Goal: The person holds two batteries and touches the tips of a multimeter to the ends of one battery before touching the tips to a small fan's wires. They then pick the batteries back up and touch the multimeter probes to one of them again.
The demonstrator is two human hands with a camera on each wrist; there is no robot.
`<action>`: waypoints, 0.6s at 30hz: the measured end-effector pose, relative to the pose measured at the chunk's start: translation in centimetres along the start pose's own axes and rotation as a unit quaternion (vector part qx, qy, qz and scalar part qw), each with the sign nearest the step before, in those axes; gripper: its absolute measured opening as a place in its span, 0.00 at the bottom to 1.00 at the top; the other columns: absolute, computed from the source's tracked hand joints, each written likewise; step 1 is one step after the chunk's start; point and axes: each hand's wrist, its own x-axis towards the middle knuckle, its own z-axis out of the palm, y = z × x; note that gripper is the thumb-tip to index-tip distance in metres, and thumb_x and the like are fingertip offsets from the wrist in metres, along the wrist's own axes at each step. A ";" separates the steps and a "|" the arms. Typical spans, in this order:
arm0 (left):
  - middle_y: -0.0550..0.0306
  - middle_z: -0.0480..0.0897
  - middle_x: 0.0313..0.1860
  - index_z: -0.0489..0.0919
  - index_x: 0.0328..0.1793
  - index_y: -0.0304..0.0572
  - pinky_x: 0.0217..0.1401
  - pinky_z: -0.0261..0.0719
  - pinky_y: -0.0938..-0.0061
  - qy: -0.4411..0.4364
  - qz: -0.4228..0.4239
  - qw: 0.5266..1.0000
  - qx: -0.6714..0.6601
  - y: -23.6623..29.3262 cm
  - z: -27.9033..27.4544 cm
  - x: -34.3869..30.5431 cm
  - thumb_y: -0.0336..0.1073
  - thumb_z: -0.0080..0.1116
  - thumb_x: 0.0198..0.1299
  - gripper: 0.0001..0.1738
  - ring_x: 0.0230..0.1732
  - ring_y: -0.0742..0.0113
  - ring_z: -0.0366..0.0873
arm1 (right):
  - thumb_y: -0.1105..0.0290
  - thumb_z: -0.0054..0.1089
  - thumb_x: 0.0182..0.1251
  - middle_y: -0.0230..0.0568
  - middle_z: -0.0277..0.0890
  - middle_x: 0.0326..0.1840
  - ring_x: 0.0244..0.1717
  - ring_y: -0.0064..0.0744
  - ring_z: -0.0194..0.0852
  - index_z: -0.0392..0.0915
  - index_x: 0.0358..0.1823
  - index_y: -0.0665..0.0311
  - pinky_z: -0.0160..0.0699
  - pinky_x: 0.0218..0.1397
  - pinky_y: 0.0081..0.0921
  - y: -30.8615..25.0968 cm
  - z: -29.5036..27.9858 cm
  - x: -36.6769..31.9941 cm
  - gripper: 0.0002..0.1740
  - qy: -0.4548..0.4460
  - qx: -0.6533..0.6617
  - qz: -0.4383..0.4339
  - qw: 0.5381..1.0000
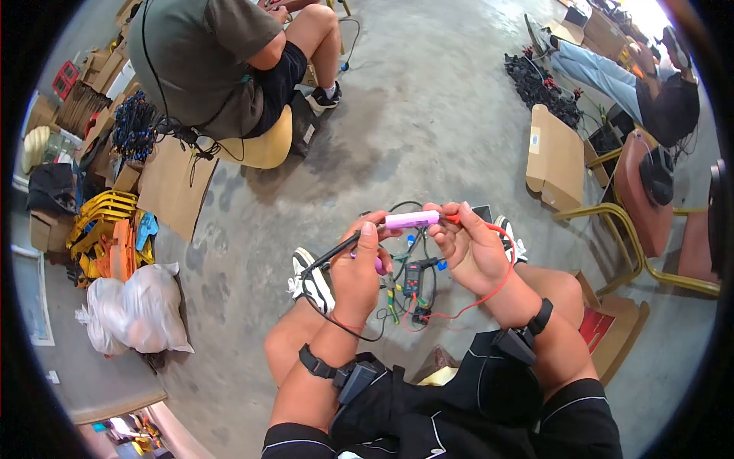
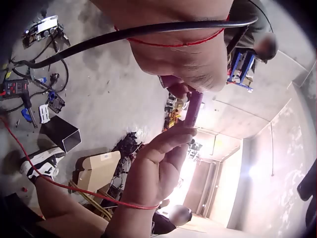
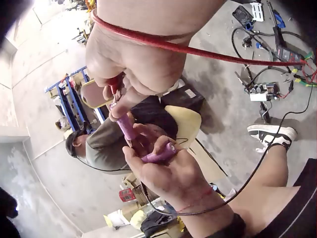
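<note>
A pink cylindrical cell [image 1: 413,220] [image 2: 194,110] [image 3: 126,126] lies level between the two hands in the head view. My left hand [image 1: 358,279] [image 2: 181,59] [image 3: 181,173] grips a black probe [image 1: 335,251], its metal tip at the cell's left end. A second pink cell [image 1: 379,265] [image 3: 159,153] rests in that palm under curled fingers. With thumb and fingertips, my right hand [image 1: 482,256] [image 2: 158,166] [image 3: 138,62] pinches a red probe [image 1: 454,219] [image 3: 115,85] at the cell's other end; its fingers also touch the cell.
Below the hands, a multimeter [image 1: 414,279] with leads and tools lies on the floor [image 1: 413,115] between the feet. A seated person [image 1: 202,69] is at upper left, another [image 1: 657,92] at upper right. Chairs [image 1: 642,191], a cardboard box [image 1: 554,157] and white bags [image 1: 141,310] stand around.
</note>
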 end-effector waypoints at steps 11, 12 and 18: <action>0.49 0.77 0.60 0.71 0.67 0.33 0.25 0.75 0.82 -0.068 -0.056 0.988 -0.124 0.5 0.0 -0.3 0.43 0.46 0.73 0.24 0.48 0.65 0.82 | 0.58 0.44 0.78 0.50 0.72 0.61 0.49 0.32 0.81 0.73 0.50 0.65 0.84 0.54 0.23 0.6 -0.6 0.8 0.17 0.007 0.059 0.005 0.998; 0.49 0.77 0.60 0.71 0.67 0.33 0.25 0.75 0.82 -0.065 -0.054 0.989 -0.125 0.6 -0.1 -0.3 0.43 0.46 0.73 0.24 0.48 0.65 0.82 | 0.59 0.44 0.78 0.50 0.72 0.61 0.49 0.32 0.81 0.73 0.50 0.65 0.84 0.54 0.23 0.6 -0.6 0.8 0.17 0.002 0.062 0.002 0.998; 0.50 0.77 0.60 0.72 0.65 0.33 0.25 0.74 0.82 -0.073 -0.067 0.989 -0.110 0.5 -0.1 -0.4 0.43 0.47 0.73 0.23 0.47 0.65 0.82 | 0.60 0.44 0.78 0.51 0.71 0.62 0.51 0.33 0.80 0.73 0.51 0.66 0.82 0.56 0.24 0.8 -0.5 0.8 0.17 -0.002 0.040 -0.007 0.999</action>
